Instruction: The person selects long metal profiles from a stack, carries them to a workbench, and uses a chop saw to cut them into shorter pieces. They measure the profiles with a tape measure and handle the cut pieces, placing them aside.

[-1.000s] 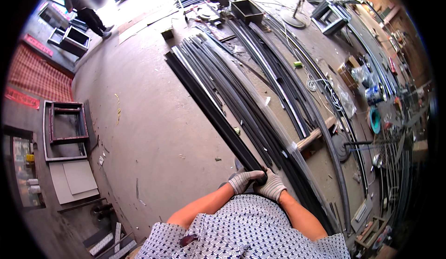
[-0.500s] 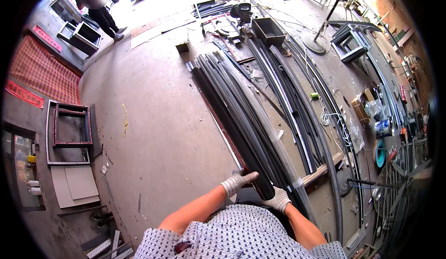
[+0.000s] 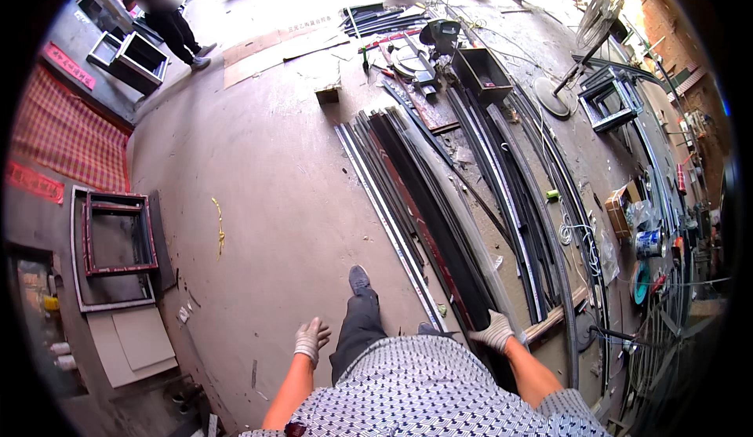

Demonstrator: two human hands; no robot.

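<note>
My left hand point(image 3: 312, 338), in a pale knit glove, is raised over the floor beside my left leg. It holds nothing and its fingers are partly spread. In a matching glove, my right hand point(image 3: 494, 332) grips the near end of a long black profile point(image 3: 439, 237) in the bundle. Its fingertips are partly lost against the dark bars. A dark red strip point(image 3: 423, 229) runs along the profile's left side. Farther left lie more dark bars point(image 3: 383, 182) and a white-edged bar point(image 3: 390, 225), apart from both hands.
More long bars and a white strip point(image 3: 506, 202) lie to the right. Beyond the bundle are a cut-off saw point(image 3: 416, 64) and a dark metal bin point(image 3: 482, 74). Window frames point(image 3: 118, 233) lean at the left wall. A person point(image 3: 169, 25) stands far left; a fan point(image 3: 557, 96) stands right.
My left hand has let go of the black profile and swung left. That profile now lies farther right in the bundle, uncovering the white-edged bar. My left foot has come into view.
</note>
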